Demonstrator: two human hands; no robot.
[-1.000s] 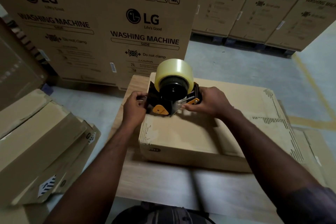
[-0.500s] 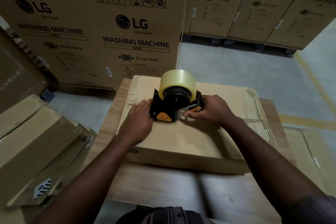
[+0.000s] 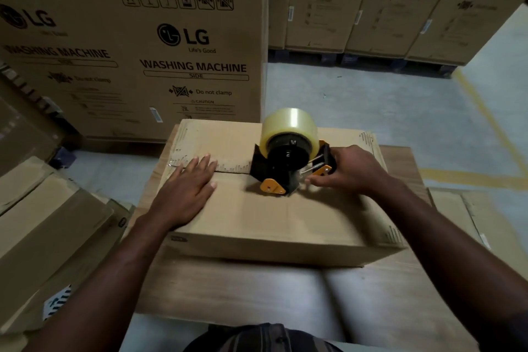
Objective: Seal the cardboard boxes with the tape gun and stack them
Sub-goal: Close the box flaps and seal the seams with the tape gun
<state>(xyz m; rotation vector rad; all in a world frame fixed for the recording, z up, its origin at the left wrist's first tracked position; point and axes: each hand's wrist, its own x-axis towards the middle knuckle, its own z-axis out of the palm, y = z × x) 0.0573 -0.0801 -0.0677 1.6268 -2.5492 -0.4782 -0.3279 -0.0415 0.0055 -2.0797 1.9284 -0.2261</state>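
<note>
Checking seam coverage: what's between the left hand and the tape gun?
Head view: only box top, with the flap seam running between left hand and tape gun. Clear tape over it can't be confirmed.

I'm seeing a brown cardboard box point(image 3: 271, 217) lying flat, its flaps folded shut. A black-and-orange tape gun point(image 3: 281, 171) is sitting upright on the middle seam, carrying a roll of clear tape point(image 3: 290, 123).

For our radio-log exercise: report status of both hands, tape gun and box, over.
Left hand flat on box top, pressing. Right hand grips tape gun, set on the flap seam. Nothing else on the box top.
</note>
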